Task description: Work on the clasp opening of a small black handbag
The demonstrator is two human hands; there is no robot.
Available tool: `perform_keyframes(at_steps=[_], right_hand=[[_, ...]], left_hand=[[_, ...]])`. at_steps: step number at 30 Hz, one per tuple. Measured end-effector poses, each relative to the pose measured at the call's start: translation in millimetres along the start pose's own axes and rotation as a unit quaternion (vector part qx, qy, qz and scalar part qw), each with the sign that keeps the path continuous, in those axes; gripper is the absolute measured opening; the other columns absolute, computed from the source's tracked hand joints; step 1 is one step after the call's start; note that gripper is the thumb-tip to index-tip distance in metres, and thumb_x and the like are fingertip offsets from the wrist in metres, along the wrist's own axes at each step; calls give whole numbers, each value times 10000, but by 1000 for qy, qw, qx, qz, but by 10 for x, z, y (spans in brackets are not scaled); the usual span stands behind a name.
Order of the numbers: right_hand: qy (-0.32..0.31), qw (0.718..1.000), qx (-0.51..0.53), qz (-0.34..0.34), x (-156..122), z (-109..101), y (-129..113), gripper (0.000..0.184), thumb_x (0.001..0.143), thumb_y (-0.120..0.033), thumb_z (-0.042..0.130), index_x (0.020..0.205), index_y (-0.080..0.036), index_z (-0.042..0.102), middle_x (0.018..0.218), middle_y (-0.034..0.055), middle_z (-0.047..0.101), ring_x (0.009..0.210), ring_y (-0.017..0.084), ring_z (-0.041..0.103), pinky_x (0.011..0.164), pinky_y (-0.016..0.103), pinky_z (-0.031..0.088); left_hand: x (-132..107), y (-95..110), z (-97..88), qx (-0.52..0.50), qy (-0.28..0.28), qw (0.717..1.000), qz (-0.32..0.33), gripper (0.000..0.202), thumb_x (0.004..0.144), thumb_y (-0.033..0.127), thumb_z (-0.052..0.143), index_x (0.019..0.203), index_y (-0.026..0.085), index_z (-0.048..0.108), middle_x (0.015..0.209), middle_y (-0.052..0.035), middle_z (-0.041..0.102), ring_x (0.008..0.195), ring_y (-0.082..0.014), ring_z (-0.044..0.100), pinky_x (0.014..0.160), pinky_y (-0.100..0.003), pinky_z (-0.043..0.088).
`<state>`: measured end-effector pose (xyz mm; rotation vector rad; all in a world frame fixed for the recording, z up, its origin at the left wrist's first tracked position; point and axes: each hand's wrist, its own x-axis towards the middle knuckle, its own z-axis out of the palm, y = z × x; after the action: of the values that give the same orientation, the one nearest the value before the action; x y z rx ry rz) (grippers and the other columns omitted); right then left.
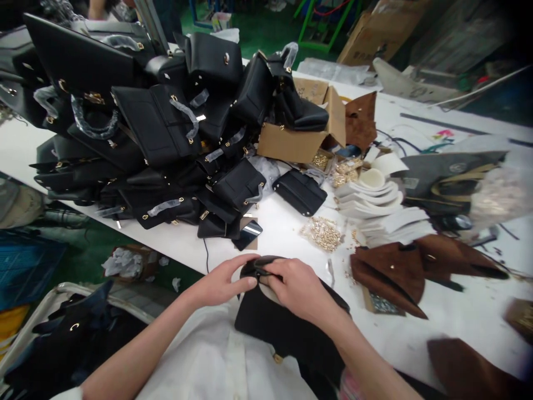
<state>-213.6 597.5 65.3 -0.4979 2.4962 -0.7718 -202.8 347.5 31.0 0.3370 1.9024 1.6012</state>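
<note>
A black handbag [287, 328] lies against my body at the near edge of the white table [287, 222]. Both hands work at its top end. My left hand [227, 280] pinches the small black flap or tab [260, 263] from the left, fingers pressed together. From the right, my right hand [297, 289] closes over the same spot and covers most of the bag's top. A gold stud [277, 358] shows on the bag lower down.
A big heap of black handbags [158, 122] fills the table's left and back. A cardboard box [300, 139], gold hardware pieces [322, 232], white stacked pieces [375, 194], a phone [247, 234] and brown suede pieces [395, 272] lie nearby. More dark bags sit in a bin [62, 339] at lower left.
</note>
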Motion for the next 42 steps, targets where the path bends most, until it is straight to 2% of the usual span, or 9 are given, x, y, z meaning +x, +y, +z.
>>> perform_keyframes(at_steps=[4,7,10,13,17,21,25,32,42], right_hand=[[-156,978,134,17,112,-178,101,252,962,-334,617,787,-178,710,758,-12,674,699,109,532,685,265,361],[-226,959,172,22,133,-200,174,310,980,-395,593,795,-162,682,728,-19,632,668,99,485,676,257,356],[-222,959,173,21,103,-143,163,313,1000,-394,563,821,-162,676,767,-5,649,710,111,523,695,257,364],[-201,965,167,31,76,-93,118,299,1003,-387,561,836,-169,679,819,9,681,738,120,547,688,257,356],[-191,965,173,46,82,-101,113,279,990,-379,582,864,-166,711,852,21,697,750,124,554,685,256,355],[-205,949,234,54,84,-114,128,227,964,-374,623,978,-177,734,852,-2,677,775,119,559,706,242,378],[-221,942,248,53,65,-69,92,213,964,-354,611,958,-182,738,844,-13,668,777,112,543,703,233,372],[-244,938,242,37,117,-54,0,230,967,-336,595,1010,-200,775,955,-1,748,830,131,607,750,234,408],[-320,903,281,57,284,100,124,247,909,-358,620,922,-152,756,809,-20,617,743,97,474,700,227,363]], left_hand=[[4,13,73,-53,-48,997,1,516,1074,458,555,1549,257,561,1555,-98,612,1418,-322,571,1238,-504,448],[4,-50,103,-66,-75,995,5,527,1093,454,517,1587,271,523,1614,-78,561,1475,-303,528,1304,-501,367],[-57,-178,140,-83,-79,993,-15,569,1094,458,521,1643,334,439,1697,-37,462,1568,-282,426,1367,-504,256],[-133,-261,173,-84,-64,994,-32,593,1089,449,536,1661,384,390,1724,-20,420,1597,-271,384,1375,-506,248],[-155,-199,171,-42,-31,998,24,497,1098,390,517,1593,349,505,1700,-60,439,1598,-269,373,1372,-490,266],[-130,-118,146,-58,-27,997,34,343,1065,323,590,1401,296,654,1562,-106,554,1469,-279,525,1275,-473,435],[-180,-163,137,-96,-5,995,13,293,1003,239,664,1295,264,677,1565,-123,530,1362,-276,606,1079,-405,606],[-334,-178,155,-25,-11,999,-25,538,819,21,724,1267,312,658,1620,-58,475,1417,-262,557,1071,-385,615],[-328,-443,312,-45,48,998,-4,405,833,-44,617,1120,241,639,1367,-43,644,1223,-191,658,931,-278,654]])
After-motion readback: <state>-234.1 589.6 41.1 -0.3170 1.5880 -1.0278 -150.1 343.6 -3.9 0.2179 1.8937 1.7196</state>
